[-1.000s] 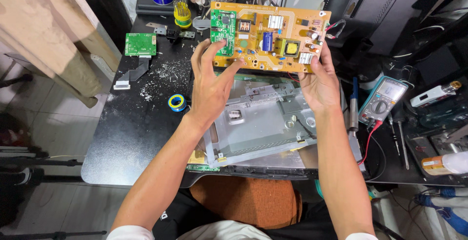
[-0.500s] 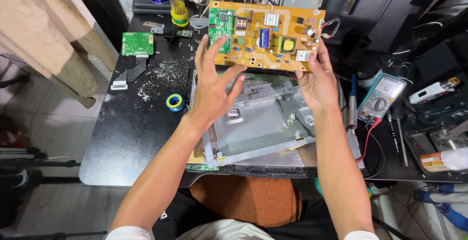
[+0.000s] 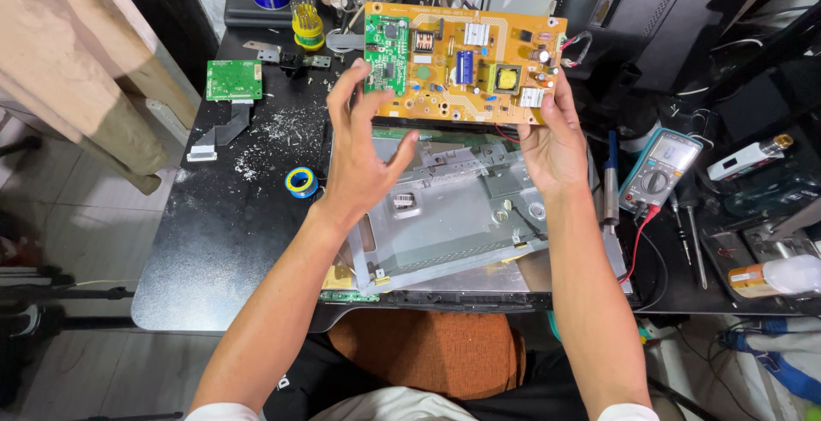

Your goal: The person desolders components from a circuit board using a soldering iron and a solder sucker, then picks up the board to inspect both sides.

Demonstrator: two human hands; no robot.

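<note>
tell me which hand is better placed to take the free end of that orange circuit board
Left. The right hand grips the orange circuit board at its right edge, while the left hand is open, fingers spread, just off the board's left end by the green section, holding nothing.

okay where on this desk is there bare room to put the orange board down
The near left part of the black desk is bare, bordered by the solder spool, the white debris and the metal chassis. Crowded: the right side around the multimeter and screwdrivers, and the far edge by the small green board.
</note>
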